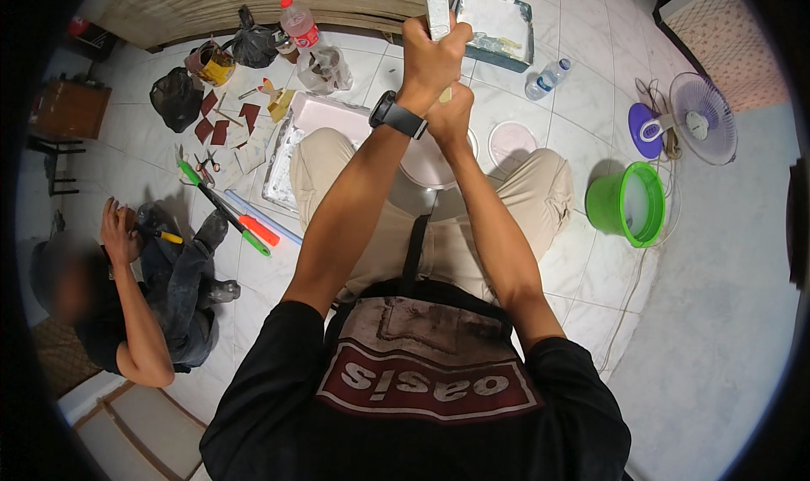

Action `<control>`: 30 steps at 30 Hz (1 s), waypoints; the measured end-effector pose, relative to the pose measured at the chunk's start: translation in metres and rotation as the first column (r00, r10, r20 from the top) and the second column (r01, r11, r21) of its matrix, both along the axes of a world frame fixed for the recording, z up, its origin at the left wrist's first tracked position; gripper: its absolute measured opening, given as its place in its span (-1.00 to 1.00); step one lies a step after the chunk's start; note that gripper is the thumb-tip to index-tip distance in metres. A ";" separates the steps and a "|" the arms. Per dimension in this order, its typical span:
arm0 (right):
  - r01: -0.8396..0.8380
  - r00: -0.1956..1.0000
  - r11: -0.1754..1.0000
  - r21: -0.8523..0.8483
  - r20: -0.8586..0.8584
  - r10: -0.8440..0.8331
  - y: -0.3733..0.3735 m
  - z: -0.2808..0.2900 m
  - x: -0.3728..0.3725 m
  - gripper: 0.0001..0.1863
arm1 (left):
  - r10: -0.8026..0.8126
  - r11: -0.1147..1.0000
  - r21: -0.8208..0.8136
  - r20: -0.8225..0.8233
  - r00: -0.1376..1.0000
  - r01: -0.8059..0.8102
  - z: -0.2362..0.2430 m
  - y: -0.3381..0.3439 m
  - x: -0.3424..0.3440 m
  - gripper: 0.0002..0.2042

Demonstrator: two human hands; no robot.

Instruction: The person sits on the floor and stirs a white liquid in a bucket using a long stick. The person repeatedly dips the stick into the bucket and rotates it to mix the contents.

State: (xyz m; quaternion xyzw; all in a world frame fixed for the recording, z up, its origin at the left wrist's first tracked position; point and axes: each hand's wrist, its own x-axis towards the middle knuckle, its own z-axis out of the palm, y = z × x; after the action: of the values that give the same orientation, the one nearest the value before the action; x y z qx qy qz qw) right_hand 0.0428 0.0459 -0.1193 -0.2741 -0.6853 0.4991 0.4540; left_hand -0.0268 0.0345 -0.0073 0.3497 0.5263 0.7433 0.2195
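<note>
My left hand [436, 59], with a black watch on its wrist, is closed around a pale, flat stick [436, 7] that stands nearly upright. Just below it, my right hand [452, 118] is also closed; a yellowish bit of the stick shows between the two hands. Under my wrists, between my knees, sits a paint bucket [429, 165] with pale pink paint inside. My forearms hide part of its rim, and I cannot see the stick's lower end. A round lid [512, 143] smeared with pink lies right of the bucket.
A pink-coated paint tray [329, 114] lies left; a dark tray [530, 42] stands at the back. Scissors [207, 162] and long-handled tools [224, 211] lie left, near a seated person [160, 312] holding a yellow-handled tool. A green bucket [603, 198] and a fan [700, 122] stand right.
</note>
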 end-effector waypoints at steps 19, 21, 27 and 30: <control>0.101 0.989 0.976 0.193 -0.126 -0.077 0.016 0.011 0.013 -0.74 | 0.029 0.987 0.163 -0.187 0.982 0.002 0.001 0.010 0.027 -0.76; 0.113 0.992 0.984 0.136 -0.076 -0.104 0.013 0.014 0.018 -0.76 | 0.000 0.979 0.198 -0.230 0.973 0.047 0.000 0.013 0.025 -0.75; 0.101 0.994 0.994 -0.038 -0.039 -0.102 -0.010 0.004 0.016 -0.77 | -0.172 0.984 -0.032 0.024 0.985 0.173 0.007 -0.001 0.018 -0.75; -0.013 0.985 0.989 -0.147 -0.175 -0.013 -0.025 0.003 0.002 -0.79 | -0.068 0.997 -0.046 -0.068 0.995 0.065 0.009 -0.008 0.013 -0.73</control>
State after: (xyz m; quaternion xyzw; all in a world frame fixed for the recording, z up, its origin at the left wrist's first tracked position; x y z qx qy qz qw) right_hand 0.0444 0.0211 -0.1160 -0.2621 -0.6038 0.5707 0.4909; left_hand -0.0142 0.0264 0.0021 0.3878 0.5378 0.7113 0.2334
